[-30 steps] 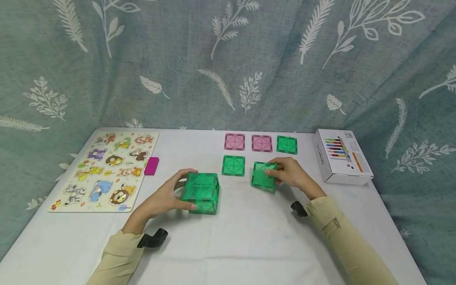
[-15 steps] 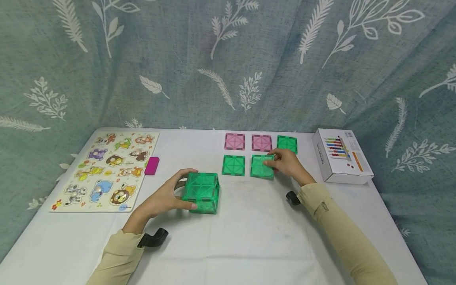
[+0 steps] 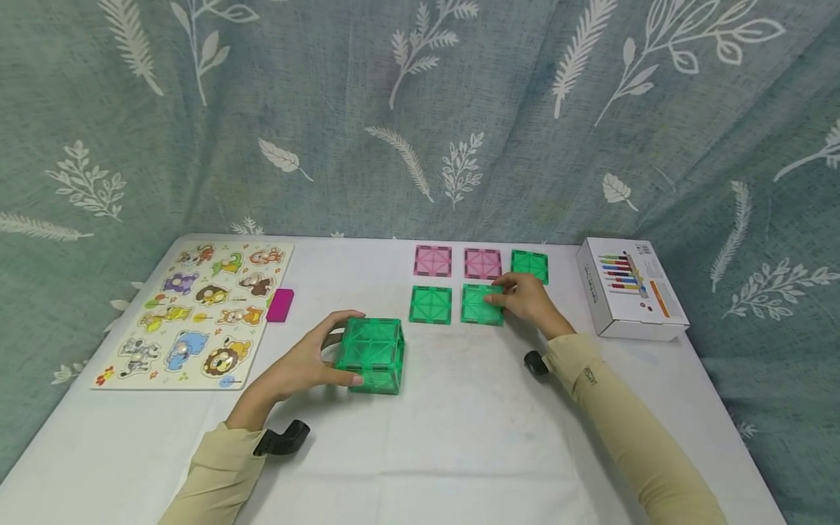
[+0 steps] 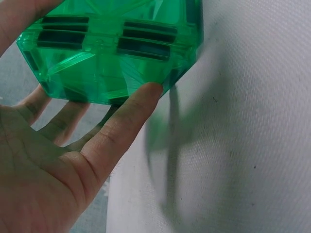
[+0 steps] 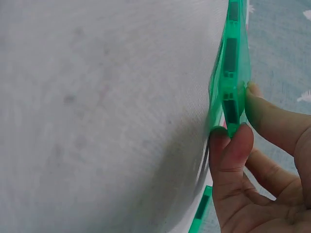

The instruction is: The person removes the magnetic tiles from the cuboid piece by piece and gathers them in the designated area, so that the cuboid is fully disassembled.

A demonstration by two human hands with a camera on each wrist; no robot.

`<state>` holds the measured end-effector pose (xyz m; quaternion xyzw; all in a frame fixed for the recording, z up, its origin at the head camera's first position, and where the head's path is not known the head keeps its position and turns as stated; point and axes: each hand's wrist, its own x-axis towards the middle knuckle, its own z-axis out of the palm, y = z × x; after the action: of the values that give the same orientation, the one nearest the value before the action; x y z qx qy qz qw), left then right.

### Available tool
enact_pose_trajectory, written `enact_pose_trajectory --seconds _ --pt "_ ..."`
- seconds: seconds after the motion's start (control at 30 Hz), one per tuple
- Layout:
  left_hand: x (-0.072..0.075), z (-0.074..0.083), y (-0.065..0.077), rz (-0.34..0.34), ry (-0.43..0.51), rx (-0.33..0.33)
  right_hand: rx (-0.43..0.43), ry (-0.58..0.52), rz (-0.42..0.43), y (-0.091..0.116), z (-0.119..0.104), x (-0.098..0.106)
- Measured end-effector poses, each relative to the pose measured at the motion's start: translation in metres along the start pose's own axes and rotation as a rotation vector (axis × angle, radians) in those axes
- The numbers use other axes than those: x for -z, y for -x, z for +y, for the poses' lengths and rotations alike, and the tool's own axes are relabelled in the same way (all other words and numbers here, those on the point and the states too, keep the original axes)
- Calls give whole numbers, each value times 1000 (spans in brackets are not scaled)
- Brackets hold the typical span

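Observation:
My left hand (image 3: 303, 370) grips a box built of clear green magnetic tiles (image 3: 371, 350), its thumb along the near side and the fingers round the back. In the left wrist view the box (image 4: 102, 63) shows dark magnet strips at its edges. Farther right, my right hand (image 3: 533, 305) pinches a single green magnetic tile (image 3: 474, 309) by its right edge. The right wrist view has this tile (image 5: 230, 63) edge-on between thumb and finger, close over the white cloth. Beside it lies another green tile (image 3: 429, 305).
Behind these lie two pink tiles, a left one (image 3: 432, 261) and a right one (image 3: 482, 263), and a green tile (image 3: 530, 267). An animal puzzle board (image 3: 197, 313) and a magenta block (image 3: 280, 305) lie at left. A white box (image 3: 630, 288) stands at right, a patterned curtain (image 3: 341, 109) behind.
My right hand has carried the green tile away from me and lowered it beside the other green tile, level with the row. The left hand and the box have stayed in place.

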<state>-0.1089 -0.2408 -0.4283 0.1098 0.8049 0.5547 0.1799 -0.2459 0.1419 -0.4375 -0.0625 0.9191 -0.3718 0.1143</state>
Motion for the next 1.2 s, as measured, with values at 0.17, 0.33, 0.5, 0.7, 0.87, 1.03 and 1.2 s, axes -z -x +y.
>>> enact_pose_trajectory --seconds 0.17,0.33,0.5,0.7,0.87,1.03,1.2 --pt "1 0 0 8 -4 2 -4 9 -14 -3 -2 1" --pt "2 -1 0 12 -8 8 7 44 -42 -5 -3 4" --pt "0 -1 0 11 -9 11 1 62 -53 -6 -3 5" --pt "-2 0 1 4 0 -16 -6 65 -62 -6 -2 7" --pt "-3 -1 3 -23 -8 -40 -2 67 -63 -7 -1 7" --pt "-4 -4 4 -21 -20 -53 -12 80 -74 -7 -2 10" --pt "-7 -4 2 37 -99 -27 1 92 -75 -1 -12 14"
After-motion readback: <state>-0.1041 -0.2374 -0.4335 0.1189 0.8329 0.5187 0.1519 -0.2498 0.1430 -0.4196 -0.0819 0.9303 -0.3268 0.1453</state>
